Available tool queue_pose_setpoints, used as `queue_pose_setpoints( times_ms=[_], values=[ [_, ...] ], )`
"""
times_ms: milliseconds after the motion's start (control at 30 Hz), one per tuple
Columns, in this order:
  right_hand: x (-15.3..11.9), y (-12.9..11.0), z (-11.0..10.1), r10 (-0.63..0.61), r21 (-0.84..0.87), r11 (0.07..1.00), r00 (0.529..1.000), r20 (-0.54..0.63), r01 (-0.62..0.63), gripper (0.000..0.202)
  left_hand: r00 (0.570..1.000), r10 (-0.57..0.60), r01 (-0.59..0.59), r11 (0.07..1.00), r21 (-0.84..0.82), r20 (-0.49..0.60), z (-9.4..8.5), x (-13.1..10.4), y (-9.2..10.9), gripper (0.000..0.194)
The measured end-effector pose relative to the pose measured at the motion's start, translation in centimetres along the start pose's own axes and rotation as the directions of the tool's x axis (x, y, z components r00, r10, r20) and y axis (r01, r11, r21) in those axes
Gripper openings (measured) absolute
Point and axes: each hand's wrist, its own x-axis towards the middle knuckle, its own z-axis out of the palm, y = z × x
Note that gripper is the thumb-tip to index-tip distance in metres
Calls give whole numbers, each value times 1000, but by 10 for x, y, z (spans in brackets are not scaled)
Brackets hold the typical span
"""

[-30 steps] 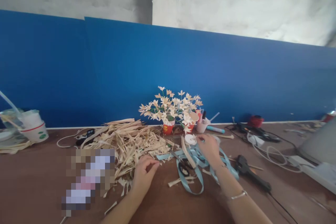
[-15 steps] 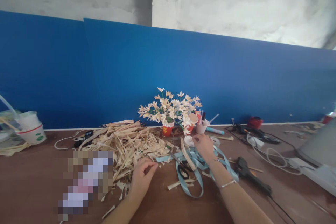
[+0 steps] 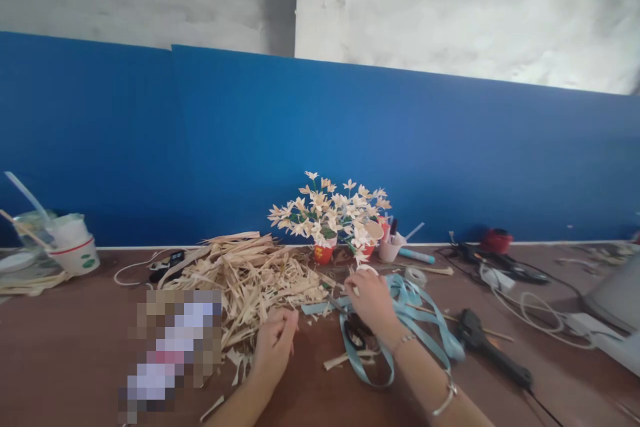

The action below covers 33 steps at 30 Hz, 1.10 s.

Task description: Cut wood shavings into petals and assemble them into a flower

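My right hand [image 3: 371, 300] is closed, fingers curled down, over the scissors [image 3: 356, 335] and the pale blue ribbon [image 3: 367, 373]. A small pale bit shows at its fingertips, too little to name. My left hand [image 3: 275, 345] lies at the right edge of a heap of dried corn husk strips [image 3: 250, 280], thumb and fingers pressed together. Whatever it may hold is hidden. Behind my hands, pale husk flowers [image 3: 320, 203] stand in a red cup [image 3: 324, 253].
At right lie a glue gun [image 3: 490, 347], a roll of tape [image 3: 416, 277], cables and a power strip [image 3: 595, 337]. A white cup of pens [image 3: 389, 250] stands near the blue partition [image 3: 425, 147]. Far left is a white bowl [image 3: 75, 257]. A blurred-out object [image 3: 173, 353] lies left of my hands.
My right hand has come left and nearer, off the white roll, and now covers the place where a husk strip lay. My left fingers have drawn together. The view has shifted slightly.
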Motion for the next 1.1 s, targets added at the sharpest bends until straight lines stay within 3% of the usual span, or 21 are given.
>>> queue_pose_setpoints(
  times_ms=[133, 367, 467, 600, 667, 767, 933, 1100],
  values=[
    [7, -35, 6, -163, 67, 986, 978, 130, 155, 23, 1000, -11, 10, 999, -32, -12, 1, 0, 1, 48],
    [27, -72, 30, -212, 123, 973, 964, 159, 193, 21, 995, -96, 100, 984, -149, 38, 4, -3, 6, 56],
    [30, -90, 36, -325, 228, 931, 933, 153, 287, 20, 998, 65, -66, 988, -137, -14, -2, -8, 11, 53],
    [34, -122, 41, -517, 392, 807, 849, 108, 441, 21, 916, 394, -392, 919, -41, 75, -12, -17, 20, 47],
    [37, -139, 43, -578, 403, 764, 812, 81, 504, 24, 882, 465, -464, 885, -24, 78, -13, -19, 21, 45],
    [42, -157, 47, -605, 356, 759, 792, 76, 545, 23, 873, 484, -485, 875, -3, 60, -13, -20, 19, 44],
    [47, -159, 53, -600, 331, 770, 795, 83, 546, 14, 894, 446, -446, 895, -14, 34, -11, -18, 15, 43],
    [43, -133, 46, -583, 357, 769, 811, 54, 530, 17, 897, 442, -441, 897, -33, 18, -12, -17, 15, 46]
  ],
)
